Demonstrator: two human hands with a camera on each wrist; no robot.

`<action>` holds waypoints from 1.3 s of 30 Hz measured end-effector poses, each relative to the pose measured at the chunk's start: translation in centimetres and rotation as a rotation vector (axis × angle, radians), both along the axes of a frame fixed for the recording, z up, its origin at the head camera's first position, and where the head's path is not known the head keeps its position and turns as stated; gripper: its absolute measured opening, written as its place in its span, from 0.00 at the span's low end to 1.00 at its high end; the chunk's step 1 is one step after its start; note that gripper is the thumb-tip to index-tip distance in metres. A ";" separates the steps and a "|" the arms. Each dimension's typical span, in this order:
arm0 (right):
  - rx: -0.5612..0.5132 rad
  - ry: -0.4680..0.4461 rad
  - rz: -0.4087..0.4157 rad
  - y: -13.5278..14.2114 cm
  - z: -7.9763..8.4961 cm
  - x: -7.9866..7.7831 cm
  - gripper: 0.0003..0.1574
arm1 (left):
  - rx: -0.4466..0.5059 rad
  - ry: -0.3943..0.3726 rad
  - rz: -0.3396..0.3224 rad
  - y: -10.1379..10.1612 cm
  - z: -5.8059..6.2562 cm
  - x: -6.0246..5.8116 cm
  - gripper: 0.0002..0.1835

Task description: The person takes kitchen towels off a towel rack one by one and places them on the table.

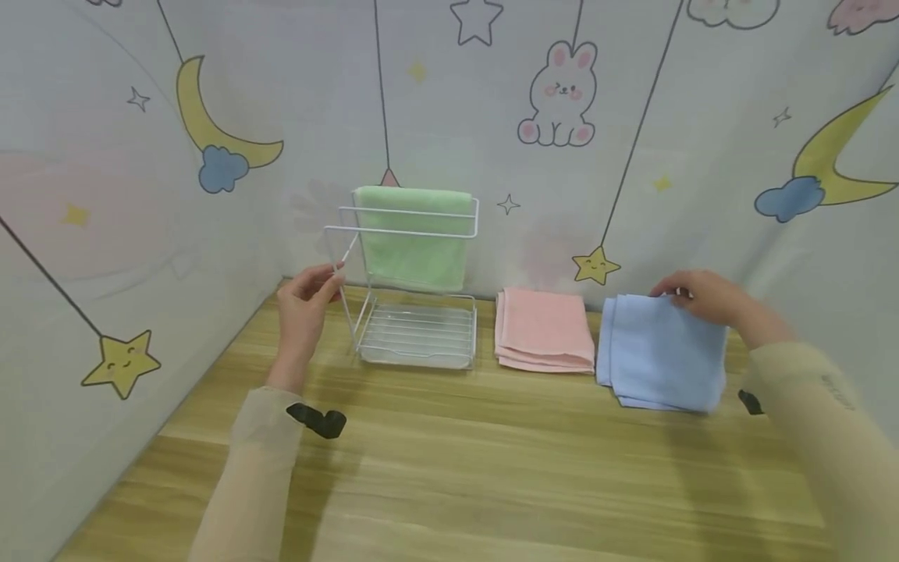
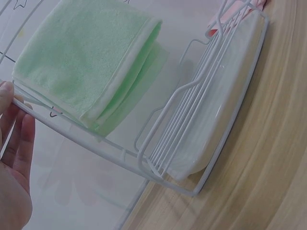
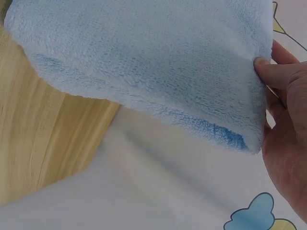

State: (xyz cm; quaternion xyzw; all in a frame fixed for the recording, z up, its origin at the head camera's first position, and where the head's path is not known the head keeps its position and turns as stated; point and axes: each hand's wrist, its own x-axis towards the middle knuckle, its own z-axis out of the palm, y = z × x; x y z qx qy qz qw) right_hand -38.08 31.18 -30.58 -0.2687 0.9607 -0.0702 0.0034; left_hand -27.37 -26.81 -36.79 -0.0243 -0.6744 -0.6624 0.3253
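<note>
My left hand [image 1: 307, 300] pinches the left side bar of a white wire towel rack [image 1: 354, 321], thumb and fingers around the bar in the left wrist view. A folded green towel [image 1: 416, 254] hangs over the rack's rear rail, and two front rails carry nothing. On the right, my right hand [image 1: 705, 297] pinches the top edge of a folded blue towel [image 1: 663, 351]. The right wrist view shows the thumb on the near face of the cloth, its fingers mostly behind. Whether the blue towel's lower edge touches the table cannot be told.
A folded pink towel [image 1: 544, 332] lies between the rack and the blue towel. Under the rack's bottom wires sits a pale tray [image 2: 218, 110]. The wooden table [image 1: 449, 468] meets a printed wall sheet [image 1: 449, 94] at the back and on the left.
</note>
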 end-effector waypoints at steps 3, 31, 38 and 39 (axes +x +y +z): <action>0.018 0.034 -0.015 -0.3 -0.5 -0.3 0.16 | -0.009 0.007 0.006 -0.1 0.1 0.0 0.14; -0.274 0.051 -0.222 0.3 -9.2 -3.9 0.13 | 0.011 0.029 0.008 0.1 -0.3 -0.1 0.06; -0.414 0.005 -0.340 0.6 -10.9 -3.2 0.15 | 0.023 0.025 0.004 0.0 -0.2 -0.1 0.07; -0.438 -0.007 -0.366 0.6 -11.1 -3.1 0.15 | 0.017 0.025 0.006 0.0 -0.1 -0.1 0.07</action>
